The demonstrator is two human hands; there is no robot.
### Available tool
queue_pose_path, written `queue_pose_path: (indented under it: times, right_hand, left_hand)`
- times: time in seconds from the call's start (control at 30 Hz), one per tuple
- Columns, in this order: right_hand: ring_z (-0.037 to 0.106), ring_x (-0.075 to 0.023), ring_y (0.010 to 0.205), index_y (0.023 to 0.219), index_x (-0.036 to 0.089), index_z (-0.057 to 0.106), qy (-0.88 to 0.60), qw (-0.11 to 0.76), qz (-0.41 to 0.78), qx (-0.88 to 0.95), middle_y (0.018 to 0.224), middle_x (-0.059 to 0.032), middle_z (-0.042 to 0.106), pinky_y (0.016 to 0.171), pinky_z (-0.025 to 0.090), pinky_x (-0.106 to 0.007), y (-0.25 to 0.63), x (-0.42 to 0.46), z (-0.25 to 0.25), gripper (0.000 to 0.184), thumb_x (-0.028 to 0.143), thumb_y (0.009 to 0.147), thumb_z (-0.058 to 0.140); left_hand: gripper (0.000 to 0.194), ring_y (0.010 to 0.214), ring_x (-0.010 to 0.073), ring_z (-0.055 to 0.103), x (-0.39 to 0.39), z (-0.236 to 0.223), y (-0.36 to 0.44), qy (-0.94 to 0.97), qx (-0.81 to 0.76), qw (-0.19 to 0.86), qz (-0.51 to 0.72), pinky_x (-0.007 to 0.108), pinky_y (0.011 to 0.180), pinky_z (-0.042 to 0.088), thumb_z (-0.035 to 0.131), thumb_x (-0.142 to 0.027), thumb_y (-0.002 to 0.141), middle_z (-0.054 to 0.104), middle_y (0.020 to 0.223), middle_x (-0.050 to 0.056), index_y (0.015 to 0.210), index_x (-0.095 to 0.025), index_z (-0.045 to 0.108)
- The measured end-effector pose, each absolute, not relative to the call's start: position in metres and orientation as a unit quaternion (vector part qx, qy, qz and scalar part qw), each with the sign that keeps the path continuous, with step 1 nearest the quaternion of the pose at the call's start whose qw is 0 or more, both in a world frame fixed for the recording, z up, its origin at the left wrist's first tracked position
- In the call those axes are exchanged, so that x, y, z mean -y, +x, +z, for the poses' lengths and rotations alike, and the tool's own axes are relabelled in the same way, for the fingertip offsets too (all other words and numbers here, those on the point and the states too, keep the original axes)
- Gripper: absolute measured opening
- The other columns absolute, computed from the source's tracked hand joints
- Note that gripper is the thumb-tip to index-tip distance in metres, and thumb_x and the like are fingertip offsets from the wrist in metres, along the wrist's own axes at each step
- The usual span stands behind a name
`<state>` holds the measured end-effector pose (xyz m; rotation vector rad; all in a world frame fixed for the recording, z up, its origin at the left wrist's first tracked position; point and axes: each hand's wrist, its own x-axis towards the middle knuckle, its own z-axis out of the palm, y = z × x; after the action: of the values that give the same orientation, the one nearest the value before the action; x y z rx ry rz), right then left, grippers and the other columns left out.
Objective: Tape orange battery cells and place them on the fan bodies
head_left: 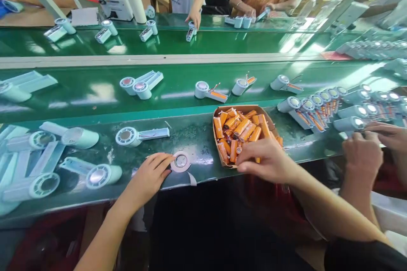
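My left hand [151, 178] is at the table's near edge, its fingers pinched on the left rim of a white roll of tape [181, 162]. A loose tape end hangs from the roll towards the edge. My right hand [265, 159] reaches over the near side of a cardboard box [218, 152] with curled fingers. In the box lie many orange-wrapped batteries [241, 127] with thin wires. Whatever those fingers hold is hidden. Left of the tape lies a pale-blue fan-like housing with a long handle [127, 136], its tray upward.
More pale-blue housings [103, 175] are heaped at the left. Others stand on the green conveyor [178, 76], some with orange batteries fitted. At the right, a co-worker's hands [362, 152] are beside a row of housings [307, 103]. People work across the belt.
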<state>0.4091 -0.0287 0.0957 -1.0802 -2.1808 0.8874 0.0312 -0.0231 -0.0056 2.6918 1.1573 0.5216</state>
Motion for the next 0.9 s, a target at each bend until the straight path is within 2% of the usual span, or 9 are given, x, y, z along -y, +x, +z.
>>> queue_pose_path:
  times: [0.13,0.37,0.43,0.5,0.57,0.63,0.73,0.83,0.9]
  right_hand:
    - [0.077,-0.0201,0.079,0.111,0.025,0.079,-0.455,0.269,0.322,0.785,0.09,-0.0053,0.083,0.075,0.06,-0.03,0.355,0.056,0.068,0.022,0.04,0.102,0.066]
    - [0.072,-0.0173,0.061,0.131,0.022,0.069,-0.542,0.269,0.349,0.715,0.087,-0.0024,0.081,0.063,0.057,-0.029,0.34,0.063,0.06,0.041,0.045,0.098,0.07]
    - [0.07,-0.0158,0.056,0.124,0.022,0.072,-0.533,0.257,0.395,0.703,0.08,-0.0004,0.079,0.058,0.054,-0.027,0.343,0.072,0.059,0.038,0.047,0.096,0.073]
    - [0.069,-0.0147,0.056,0.102,0.022,0.076,-0.488,0.222,0.436,0.723,0.074,0.0003,0.077,0.056,0.05,-0.025,0.343,0.081,0.057,0.02,0.041,0.1,0.07]
    - [0.07,-0.0147,0.06,0.081,0.02,0.074,-0.407,0.171,0.445,0.779,0.07,-0.0009,0.076,0.058,0.047,-0.024,0.343,0.089,0.055,0.027,0.03,0.104,0.065]
    - [0.071,-0.0144,0.062,0.077,0.019,0.074,-0.307,0.121,0.456,0.827,0.069,-0.0015,0.076,0.06,0.045,-0.024,0.346,0.094,0.058,0.029,0.025,0.104,0.066]
    - [0.071,-0.0128,0.06,0.085,0.021,0.079,-0.23,0.074,0.498,0.833,0.069,0.0005,0.077,0.055,0.043,-0.022,0.363,0.094,0.071,0.022,0.035,0.101,0.073]
    - [0.074,-0.0147,0.065,0.103,0.022,0.081,-0.364,0.141,0.42,0.819,0.079,-0.0013,0.081,0.061,0.051,-0.023,0.391,0.08,0.086,0.027,0.048,0.1,0.071]
    - [0.078,-0.0218,0.089,0.118,0.023,0.078,-0.514,0.236,0.254,0.785,0.102,-0.0068,0.083,0.082,0.059,-0.031,0.409,0.062,0.087,0.03,0.047,0.103,0.066]
  left_hand:
    - [0.03,0.118,0.0328,0.065,0.023,-0.012,0.045,0.892,-0.418,0.021,0.172,0.051,0.098,0.062,0.057,-0.029,0.103,0.069,0.13,0.015,0.129,-0.028,0.073]
    - [0.02,0.114,0.0271,0.064,0.034,0.022,0.076,0.922,-0.323,-0.01,0.213,0.043,0.099,0.062,0.061,-0.013,0.1,0.072,0.121,0.011,0.114,-0.022,0.073]
    - [0.02,0.121,0.0296,0.064,0.042,0.03,0.08,0.919,-0.307,-0.006,0.246,0.046,0.102,0.062,0.062,-0.012,0.099,0.075,0.119,0.009,0.115,-0.021,0.071]
    - [0.018,0.131,0.034,0.061,0.045,0.034,0.083,0.919,-0.289,0.004,0.268,0.049,0.102,0.063,0.065,-0.015,0.099,0.076,0.119,0.009,0.115,-0.021,0.071]
    - [0.015,0.135,0.0363,0.06,0.042,0.034,0.085,0.923,-0.269,0.009,0.274,0.051,0.102,0.064,0.067,-0.018,0.099,0.077,0.119,0.009,0.113,-0.02,0.071]
    - [0.014,0.126,0.034,0.067,0.037,0.031,0.086,0.931,-0.253,-0.003,0.262,0.053,0.105,0.064,0.066,-0.017,0.099,0.078,0.114,0.009,0.112,-0.018,0.072]
    - [0.014,0.109,0.0282,0.073,0.031,0.027,0.085,0.935,-0.254,-0.024,0.245,0.053,0.107,0.063,0.061,-0.011,0.1,0.078,0.105,0.008,0.107,-0.016,0.072]
    - [0.018,0.106,0.0271,0.072,0.032,0.027,0.083,0.922,-0.273,-0.037,0.271,0.049,0.101,0.066,0.058,-0.005,0.099,0.077,0.104,0.01,0.106,-0.014,0.071]
    - [0.022,0.106,0.0266,0.071,0.034,0.027,0.083,0.915,-0.278,-0.033,0.291,0.049,0.101,0.065,0.057,-0.002,0.097,0.076,0.106,0.011,0.11,-0.013,0.071]
